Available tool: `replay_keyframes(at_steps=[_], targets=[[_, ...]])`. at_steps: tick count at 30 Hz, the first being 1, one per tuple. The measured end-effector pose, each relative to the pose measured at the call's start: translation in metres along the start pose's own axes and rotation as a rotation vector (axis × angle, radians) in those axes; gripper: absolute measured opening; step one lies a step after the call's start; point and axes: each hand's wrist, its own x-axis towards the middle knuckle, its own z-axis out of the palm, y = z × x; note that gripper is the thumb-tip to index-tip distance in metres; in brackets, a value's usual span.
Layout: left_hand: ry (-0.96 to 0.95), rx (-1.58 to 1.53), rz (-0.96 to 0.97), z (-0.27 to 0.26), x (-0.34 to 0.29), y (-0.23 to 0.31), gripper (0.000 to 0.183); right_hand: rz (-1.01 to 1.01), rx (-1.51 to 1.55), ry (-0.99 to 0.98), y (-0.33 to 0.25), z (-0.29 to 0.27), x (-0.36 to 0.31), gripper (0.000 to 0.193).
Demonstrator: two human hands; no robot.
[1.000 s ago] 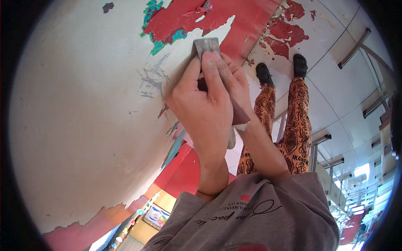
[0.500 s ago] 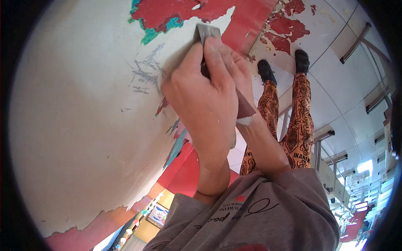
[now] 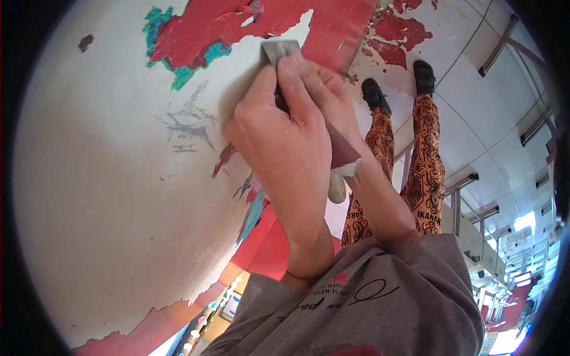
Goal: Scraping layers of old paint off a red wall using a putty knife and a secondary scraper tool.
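Both my hands are closed together around a scraper (image 3: 281, 50), its flat grey metal blade pointing up and resting at the lower edge of the red paint. My left hand (image 3: 285, 133) wraps it from the left and covers most of the tool. Behind it, my right hand (image 3: 335, 95) grips near the blade with its fingers bunched. A dark red strip with a whitish end (image 3: 346, 153) shows between my wrists, and a rounded tan end (image 3: 337, 188) sticks out below. Peeling red paint (image 3: 208, 26) with green edges borders the bared pale wall (image 3: 119, 148).
Fallen red paint flakes (image 3: 398, 38) lie on the white floor tiles (image 3: 469, 107), near my black shoes (image 3: 424, 77). Metal-legged furniture (image 3: 499, 47) stands along the right. A dark flake (image 3: 86, 43) shows against the wall at upper left.
The wall and its paint patch have shifted left in view. Still in both hands, the scraper sits slightly farther left and lower. A dark flake now shows at upper left.
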Motion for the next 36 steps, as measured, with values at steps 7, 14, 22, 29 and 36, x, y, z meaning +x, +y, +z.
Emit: replay_keyframes(at_steps=[7,14,22,29,36], targets=[[0.066,-0.161,-0.017,0.017,0.0,-0.008,0.03,0.025,0.093,-0.015,0.009,-0.013,0.008,0.035],[0.107,-0.38,-0.055,0.029,0.0,-0.007,0.026,-0.045,0.012,-0.03,0.011,-0.026,0.019,0.033],[0.126,-0.373,-0.041,0.035,-0.001,-0.017,0.027,-0.037,-0.133,0.005,0.003,-0.026,0.023,0.033],[0.159,-0.44,-0.018,0.037,0.005,-0.017,0.027,-0.058,-0.089,-0.083,0.0,-0.029,0.033,0.035],[0.099,-0.244,-0.082,0.007,-0.028,-0.047,0.036,-0.677,-0.964,0.255,-0.009,-0.038,0.016,0.055]])
